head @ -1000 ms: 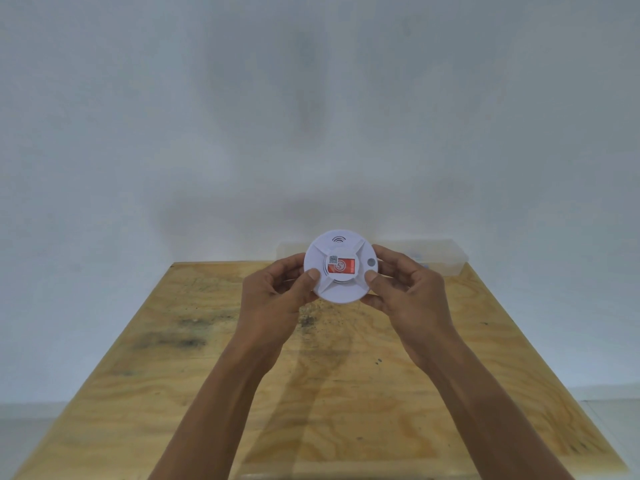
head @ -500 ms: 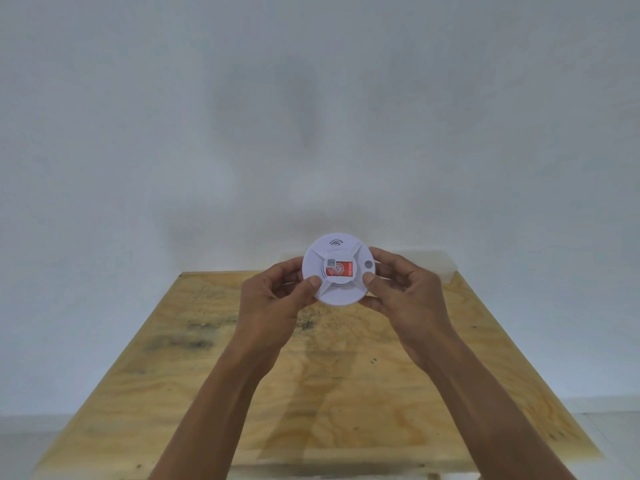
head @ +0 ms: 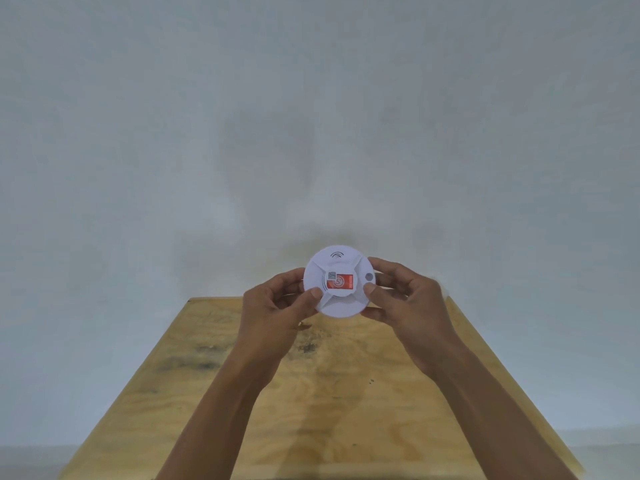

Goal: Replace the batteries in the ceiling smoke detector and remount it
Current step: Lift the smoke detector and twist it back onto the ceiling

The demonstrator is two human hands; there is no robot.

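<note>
A plywood table [head: 329, 410] stretches below and beyond the left hand [head: 273, 313] and the right hand [head: 412, 306], its far edge running just behind them. Its pale yellow top carries dark grey smudges [head: 194, 358] off to the left of the left hand, and a smaller dark patch [head: 304, 344] just beneath that hand. A plain grey-white wall [head: 311, 116] rises above both hands. A strip of pale floor [head: 34, 462] shows lower left.

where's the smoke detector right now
In the head view, centre frame: the smoke detector is held between the left hand and right hand, above the wooden table's far edge.
</note>
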